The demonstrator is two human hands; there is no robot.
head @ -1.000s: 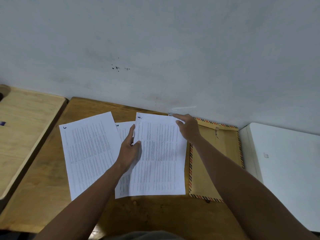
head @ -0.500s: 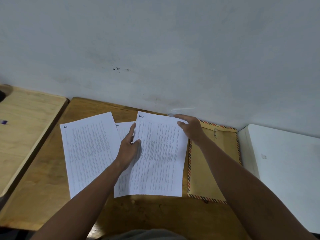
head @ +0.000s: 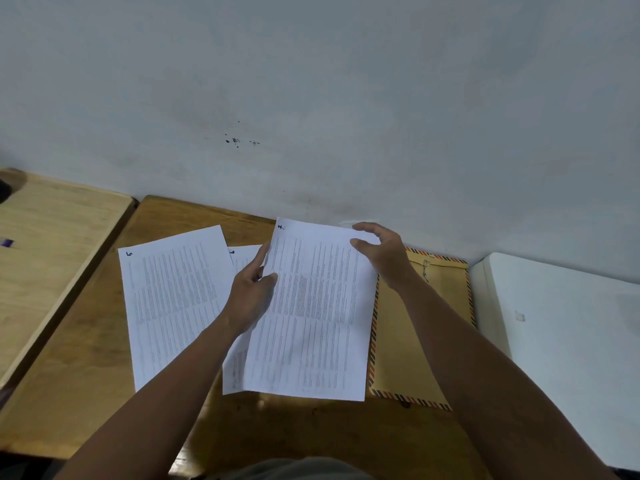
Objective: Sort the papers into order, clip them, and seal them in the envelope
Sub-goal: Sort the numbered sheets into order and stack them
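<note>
A printed sheet (head: pixel 311 317) with a handwritten number in its top left corner is lifted off the wooden desk (head: pixel 86 375). My left hand (head: pixel 252 296) pinches its left edge and my right hand (head: pixel 384 258) grips its top right corner. Under it lies a second sheet (head: pixel 239 372), mostly hidden. Flat on the desk to the left is a sheet marked 5 (head: pixel 173 299). A brown envelope (head: pixel 415 341) with a striped border and a string tie lies to the right, partly under the held sheet. I see no clip.
A lighter wooden table (head: pixel 52 258) adjoins the desk on the left, with a small purple item (head: pixel 6 242) at its edge. A white surface (head: pixel 561 341) adjoins on the right. A grey wall (head: pixel 311 98) runs right behind the desk.
The top sheet has risen off the desk and tilted slightly right. My right hand has curled from resting flat on the corner into a grip on it. My left hand has closed on the left edge.
</note>
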